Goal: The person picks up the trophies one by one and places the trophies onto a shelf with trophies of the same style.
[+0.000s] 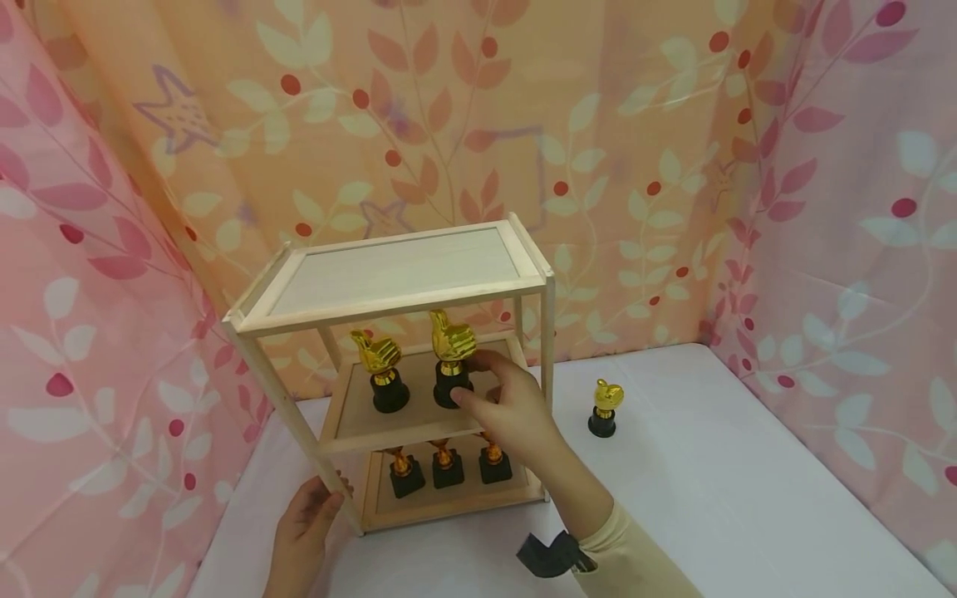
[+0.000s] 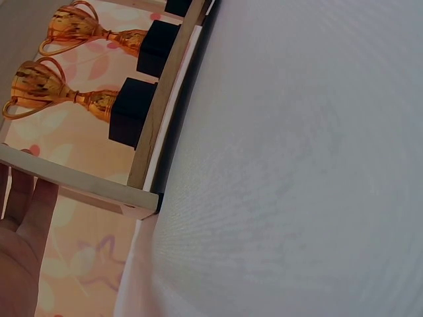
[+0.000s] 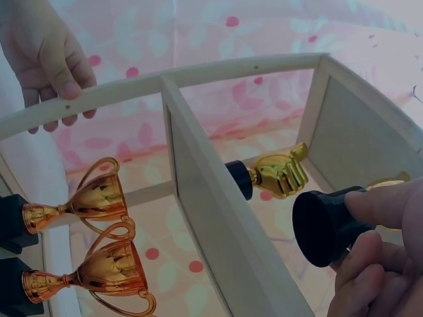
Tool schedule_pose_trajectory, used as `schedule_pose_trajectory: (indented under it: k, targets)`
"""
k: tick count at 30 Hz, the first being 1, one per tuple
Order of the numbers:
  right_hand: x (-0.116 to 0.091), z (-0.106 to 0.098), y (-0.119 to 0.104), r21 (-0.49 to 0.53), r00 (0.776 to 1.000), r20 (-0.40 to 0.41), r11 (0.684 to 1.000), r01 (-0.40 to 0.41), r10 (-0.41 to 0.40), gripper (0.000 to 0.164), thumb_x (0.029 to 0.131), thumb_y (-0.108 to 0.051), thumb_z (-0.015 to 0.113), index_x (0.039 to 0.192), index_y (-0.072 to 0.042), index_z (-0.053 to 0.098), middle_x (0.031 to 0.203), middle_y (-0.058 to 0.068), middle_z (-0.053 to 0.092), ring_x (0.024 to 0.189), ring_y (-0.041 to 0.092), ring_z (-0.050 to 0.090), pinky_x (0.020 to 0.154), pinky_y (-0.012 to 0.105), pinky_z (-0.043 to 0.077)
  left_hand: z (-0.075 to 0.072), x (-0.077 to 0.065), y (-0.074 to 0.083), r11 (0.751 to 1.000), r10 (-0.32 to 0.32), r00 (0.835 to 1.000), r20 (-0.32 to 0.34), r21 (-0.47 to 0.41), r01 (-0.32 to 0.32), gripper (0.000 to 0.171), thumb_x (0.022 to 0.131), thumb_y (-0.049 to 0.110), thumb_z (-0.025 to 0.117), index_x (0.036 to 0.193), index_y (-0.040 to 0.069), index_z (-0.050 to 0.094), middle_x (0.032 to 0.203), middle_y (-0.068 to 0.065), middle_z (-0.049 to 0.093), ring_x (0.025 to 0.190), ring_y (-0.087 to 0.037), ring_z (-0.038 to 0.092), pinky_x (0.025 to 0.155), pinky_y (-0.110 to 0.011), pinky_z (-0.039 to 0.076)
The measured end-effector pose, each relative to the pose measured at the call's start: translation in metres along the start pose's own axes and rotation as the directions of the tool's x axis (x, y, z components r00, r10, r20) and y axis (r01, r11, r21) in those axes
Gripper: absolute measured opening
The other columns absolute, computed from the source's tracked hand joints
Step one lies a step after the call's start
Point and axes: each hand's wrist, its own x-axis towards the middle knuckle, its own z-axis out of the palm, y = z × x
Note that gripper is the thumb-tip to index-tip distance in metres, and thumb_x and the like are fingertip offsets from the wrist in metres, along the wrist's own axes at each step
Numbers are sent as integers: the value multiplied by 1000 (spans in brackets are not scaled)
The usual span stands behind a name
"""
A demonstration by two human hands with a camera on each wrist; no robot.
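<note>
My right hand [image 1: 516, 411] pinches the black base of a gold thumbs-up trophy [image 1: 453, 340] over the middle shelf [image 1: 419, 428] of a small wooden rack. In the right wrist view the trophy's round black base [image 3: 324, 224] shows between thumb and fingers, apart from the shelf board. A second thumbs-up trophy [image 1: 381, 357] stands to its left on that shelf. My left hand [image 1: 306, 519] grips the rack's front left post [image 1: 280, 399] low down, fingers wrapped round it in the right wrist view.
Three gold cup trophies with black bases, one of them a cup trophy [image 1: 404, 469], stand on the bottom shelf. A smaller thumbs-up trophy [image 1: 604, 407] stands on the white tabletop [image 1: 695, 482] right of the rack. Patterned curtains [image 1: 635, 166] hang behind and at both sides.
</note>
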Motion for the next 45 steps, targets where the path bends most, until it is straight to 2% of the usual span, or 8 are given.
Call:
schedule_pose_trajectory:
  k: [4, 8, 13, 21, 28, 40, 45]
  targets:
    - [10, 3, 1, -31, 1000, -12, 1000, -5, 5, 43, 87, -38, 70, 127, -30, 55, 122, -8, 57, 81, 15, 65, 68, 30, 56, -1, 0, 0, 1000, 10, 1000, 14, 3, -10, 31, 98, 6, 53, 129, 1, 50, 115, -19, 60, 106, -9, 62, 92, -17, 51]
    - [18, 4, 5, -31, 1000, -13, 1000, 8, -8, 39, 88, -35, 70, 124, -32, 56, 120, -9, 58, 89, 18, 63, 71, 31, 55, -2, 0, -2, 999, 34, 999, 22, 4, -34, 30, 98, 6, 52, 128, 2, 51, 117, -21, 59, 106, -10, 62, 91, -16, 51]
    - [24, 6, 10, -52, 1000, -6, 998, 20, -20, 38, 88, -36, 70, 123, -32, 57, 119, -11, 59, 97, 14, 61, 75, 30, 54, 0, -1, 0, 999, 28, 1000, 0, 32, -28, 30, 98, 9, 53, 127, 4, 52, 114, -17, 61, 104, -10, 62, 89, -15, 51]
    - [30, 10, 14, -101, 999, 16, 994, 29, -28, 39, 88, -38, 70, 124, -31, 57, 120, -11, 60, 103, 12, 62, 81, 32, 56, 1, -2, 2, 999, 15, 1000, -15, 36, -14, 30, 98, 8, 54, 127, 2, 52, 112, -16, 62, 103, -8, 63, 89, -14, 51]
    - [34, 12, 18, -150, 999, 30, 988, 41, -36, 41, 89, -42, 68, 126, -31, 56, 121, -11, 60, 112, 11, 59, 88, 34, 54, 2, -2, 3, 999, 31, 999, -16, 45, -30, 29, 97, 7, 54, 127, 3, 53, 111, -16, 63, 103, -9, 63, 89, -14, 51]
    - [37, 13, 15, -204, 999, 48, 979, 32, -23, 38, 89, -40, 68, 124, -28, 58, 119, -11, 62, 113, 12, 59, 92, 37, 51, 2, -2, 0, 998, 16, 1000, -24, 54, -15, 31, 98, 7, 54, 129, 5, 53, 114, -15, 62, 103, -9, 63, 88, -13, 51]
    - [37, 14, 13, -225, 999, 44, 974, 30, -20, 37, 89, -38, 68, 124, -28, 58, 117, -11, 63, 114, 14, 59, 92, 38, 51, 1, -2, 2, 998, 11, 1000, -4, 60, -11, 31, 99, 10, 53, 130, 4, 51, 118, -18, 60, 106, -7, 62, 90, -12, 49]
